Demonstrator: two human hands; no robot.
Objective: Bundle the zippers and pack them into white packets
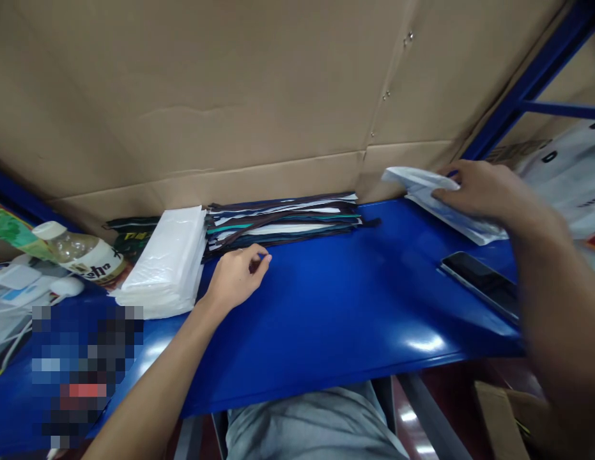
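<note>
My left hand (238,275) is over the blue table, its fingers curled in loosely with the thumb close to the index finger and nothing showing between them. Just behind it is a row of zippers (282,220), dark, white and teal, laid along the cardboard. To its left rises a stack of white plastic bags (167,255). At the right, my right hand (479,191) grips a white plastic packet (415,177), lifted at its left end. Below that packet lie more flat white packets (470,223). Part of the grip is hidden behind the fingers.
A phone (482,284) lies near the right forearm. On the left are a drink bottle (86,255), a dark packet (134,236) and a white device with cables (23,281). Cardboard (278,83) walls the back; a blue frame bar (517,89) slants at right.
</note>
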